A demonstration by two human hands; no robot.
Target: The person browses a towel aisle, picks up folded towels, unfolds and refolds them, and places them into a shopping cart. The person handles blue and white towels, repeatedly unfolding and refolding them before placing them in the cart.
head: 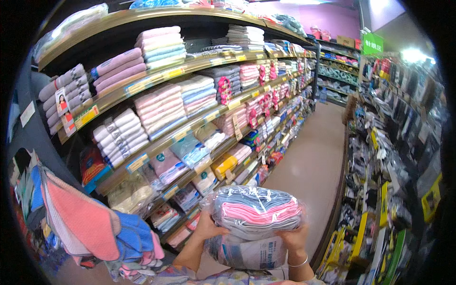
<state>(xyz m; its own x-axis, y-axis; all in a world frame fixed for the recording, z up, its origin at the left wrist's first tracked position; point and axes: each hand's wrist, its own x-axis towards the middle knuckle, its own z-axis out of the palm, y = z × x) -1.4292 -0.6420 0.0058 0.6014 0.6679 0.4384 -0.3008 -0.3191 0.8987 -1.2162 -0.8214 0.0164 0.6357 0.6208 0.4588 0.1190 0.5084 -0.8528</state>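
A clear plastic package of folded textiles (258, 213), with dark blue-grey, pink and light grey layers, is held between both my hands low in the view. My left hand (211, 225) grips its left side, thumb across the front. On the opposite side my right hand (294, 238) holds it, a light bangle at the wrist. Below the layers, the lower part of the plastic bears printed writing (269, 251). Some fingertips are hidden behind the package.
Shelves (178, 133) of folded towels (160, 107) run along the left. Pink and blue cloths (80, 213) hang at the lower left. On the right stands a rack of packaged goods (370, 171), with an aisle floor (306, 156) between. A green sign (373, 43) hangs at the back.
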